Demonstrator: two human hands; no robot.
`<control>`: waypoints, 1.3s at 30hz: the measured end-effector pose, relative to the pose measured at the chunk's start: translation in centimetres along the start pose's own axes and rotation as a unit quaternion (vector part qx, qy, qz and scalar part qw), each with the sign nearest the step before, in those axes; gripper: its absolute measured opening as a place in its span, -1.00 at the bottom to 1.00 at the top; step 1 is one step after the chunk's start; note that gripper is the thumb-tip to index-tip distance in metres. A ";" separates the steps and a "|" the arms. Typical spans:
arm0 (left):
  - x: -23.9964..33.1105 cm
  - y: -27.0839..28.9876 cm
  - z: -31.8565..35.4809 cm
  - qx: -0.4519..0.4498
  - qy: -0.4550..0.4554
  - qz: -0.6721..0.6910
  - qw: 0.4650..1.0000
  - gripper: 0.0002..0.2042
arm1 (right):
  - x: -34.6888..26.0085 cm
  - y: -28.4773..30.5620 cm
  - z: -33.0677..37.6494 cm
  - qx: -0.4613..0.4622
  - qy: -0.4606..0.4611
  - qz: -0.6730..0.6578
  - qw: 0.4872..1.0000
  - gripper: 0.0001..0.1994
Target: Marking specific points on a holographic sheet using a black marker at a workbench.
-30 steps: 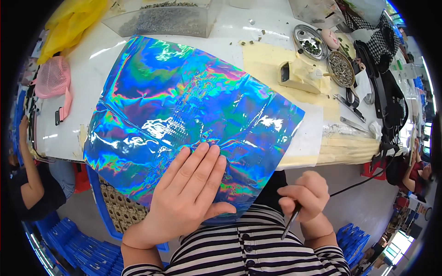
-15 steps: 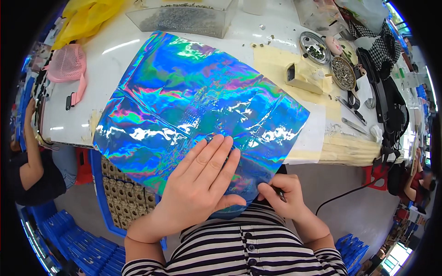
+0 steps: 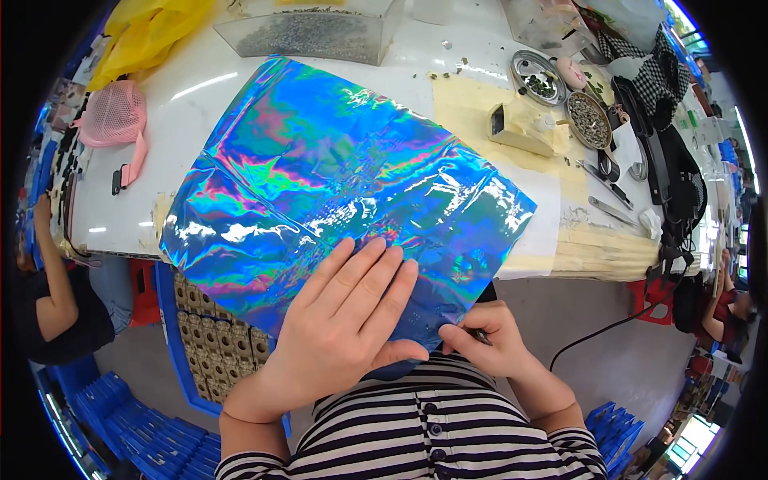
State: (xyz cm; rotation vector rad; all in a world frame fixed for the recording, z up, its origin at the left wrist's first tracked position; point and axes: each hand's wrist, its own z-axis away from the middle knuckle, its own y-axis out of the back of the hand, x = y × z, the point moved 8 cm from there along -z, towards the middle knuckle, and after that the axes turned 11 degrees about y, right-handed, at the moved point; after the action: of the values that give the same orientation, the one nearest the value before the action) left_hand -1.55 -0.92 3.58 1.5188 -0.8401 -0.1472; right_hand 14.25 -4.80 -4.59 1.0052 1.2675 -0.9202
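Holographic sheet [image 3: 336, 184] lies spread on the white table [image 3: 200, 88]. Left hand [image 3: 344, 320] presses flat, fingers apart, on the sheet's near edge; right hand [image 3: 484, 344] beside it pinches a thin tool [image 3: 480, 337]. Work appears just begun; no visible result.

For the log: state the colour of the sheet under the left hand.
Iridescent holographic sheet, mostly blue with green, pink and purple sheen; head view.

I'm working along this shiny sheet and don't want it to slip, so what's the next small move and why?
Probably keep the left hand pressed flat on the holographic sheet and ease the thin tool in the right hand along its near edge. That edge overhangs the white table toward you, so only the flat palm seems to steady it.
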 end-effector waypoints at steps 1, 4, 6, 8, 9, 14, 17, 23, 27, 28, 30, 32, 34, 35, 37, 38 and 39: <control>0.2 0.0 0.0 -0.001 -0.001 0.004 1.000 -0.30 | 0.0 0.0 0.0 -0.001 -0.010 -0.001 1.000 -0.71; 1.4 0.0 0.6 -0.022 -0.043 0.047 0.998 -0.31 | 0.7 -0.1 0.3 0.028 -0.023 -0.042 0.998 -0.70; 1.9 -0.1 1.1 -0.047 -0.060 0.072 0.994 -0.31 | 1.0 -0.1 0.4 0.037 -0.047 -0.076 0.995 -0.70; 2.1 -0.3 1.4 -0.079 -0.071 0.082 0.991 -0.25 | 1.2 -0.1 0.4 0.040 -0.068 -0.102 0.992 -0.69; 1.9 -0.3 1.4 -0.082 -0.065 0.076 0.992 -0.25 | 1.3 -0.2 0.4 0.038 -0.077 -0.110 0.990 -0.69; 0.9 -0.1 0.1 -0.069 -0.042 0.016 0.997 -0.24 | 1.4 -0.9 0.3 0.003 -0.071 -0.118 0.991 -0.71; 0.2 0.1 -1.7 -0.028 -0.026 -0.016 0.999 -0.26 | 0.6 -1.0 0.3 -0.055 -0.013 -0.076 0.996 -0.76; 0.6 -1.5 -2.8 -0.042 -0.043 -0.038 0.997 -0.27 | 0.3 -0.6 0.9 -0.048 0.091 -0.036 0.994 -0.87; 0.6 -1.9 -2.8 -0.047 -0.039 -0.011 0.998 -0.27 | 2.3 -0.3 1.9 -0.100 0.036 0.002 0.994 -0.84; 0.7 -1.8 -2.9 -0.048 -0.038 -0.009 0.998 -0.27 | 2.4 -0.1 2.0 -0.098 0.042 0.007 0.994 -0.83; 0.7 -1.7 -3.1 -0.049 -0.036 -0.007 0.998 -0.26 | 2.5 0.3 2.1 -0.108 0.041 0.024 0.993 -0.82; 0.8 -1.7 -3.2 -0.052 -0.032 -0.008 0.998 -0.26 | 2.2 1.0 2.0 -0.126 0.027 0.037 0.991 -0.80; 0.8 -1.7 -3.1 -0.051 -0.029 -0.008 0.998 -0.26 | 1.1 1.8 1.6 -0.138 0.014 0.031 0.990 -0.78; 0.8 -1.8 -3.1 -0.050 -0.028 -0.008 0.998 -0.26 | 0.3 2.4 1.3 -0.142 0.008 0.023 0.990 -0.76; 0.7 -2.1 -3.1 -0.046 -0.026 -0.006 0.999 -0.27 | -0.9 3.7 1.2 -0.193 -0.034 0.062 0.979 -0.74; 0.8 -2.2 -3.1 -0.043 -0.022 -0.010 0.999 -0.27 | -1.1 4.4 1.4 -0.222 -0.053 0.078 0.971 -0.73; 1.0 -1.8 -3.2 -0.041 -0.018 -0.014 0.999 -0.28 | -2.3 5.9 1.2 -0.186 -0.026 0.088 0.978 -0.72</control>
State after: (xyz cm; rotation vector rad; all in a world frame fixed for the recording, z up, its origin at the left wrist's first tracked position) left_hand 1.66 0.91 2.80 1.4550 -0.8317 -0.2279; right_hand 19.99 -4.12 -1.72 0.7768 1.2284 -0.5427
